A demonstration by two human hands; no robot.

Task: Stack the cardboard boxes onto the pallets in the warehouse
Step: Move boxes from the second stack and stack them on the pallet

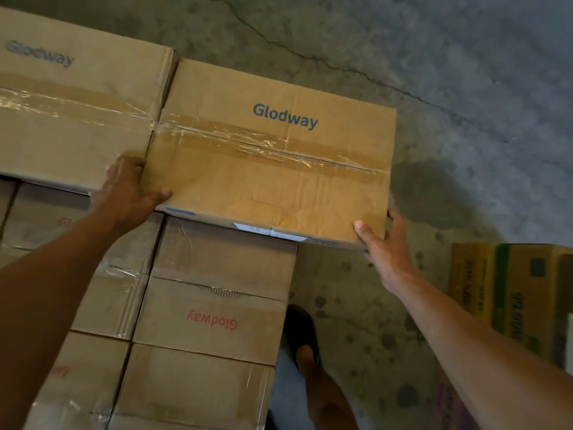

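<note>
A brown cardboard box [273, 156] with blue "Glodway" print and clear tape along its seam sits on top of the stack, beside a matching box [74, 103] to its left. My left hand [124, 193] grips its near left corner, thumb on top and fingers down the gap between the two boxes. At the near right corner my right hand [384, 243] holds the box, thumb on the top face and fingers round the side. The box's right end juts past the layer below. No pallet shows.
A lower layer of taped boxes with red "Glodway" print [214, 308] fills the bottom left. A yellow and green carton [511, 293] stands on the stained, cracked concrete floor [434, 72] at the right. My foot in a dark sandal [305, 342] is beside the stack.
</note>
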